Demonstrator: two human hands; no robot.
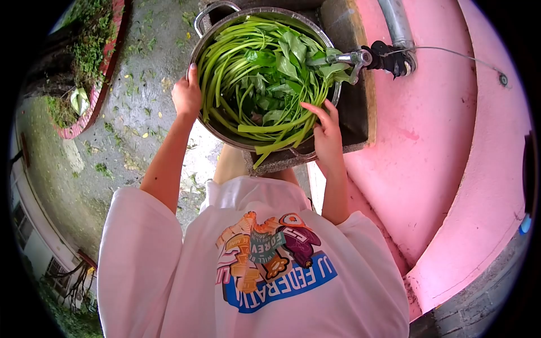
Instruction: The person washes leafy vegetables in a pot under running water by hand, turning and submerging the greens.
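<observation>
A round metal pot point(224, 139) full of long-stemmed leafy greens point(265, 73) sits over a dark stone sink, beneath the tap. My left hand point(187, 96) grips the pot's left rim, thumb on top; its other fingers are mostly hidden behind the wall. On the right, my right hand point(327, 127) lies over the near edge, fingers apart and stretched onto the green stems. Its thumb is out of sight. Several cut stems stick out past the near rim. The metal tap point(350, 58) reaches in over the leaves from the right.
The stone sink point(363, 107) stands against a pink wall point(417, 141). A grey pipe point(397, 22) runs down to the tap, with black wrapping at the joint. Wet paving point(146, 62) with scattered leaves and a red-edged planting bed point(101, 96) lie to the left.
</observation>
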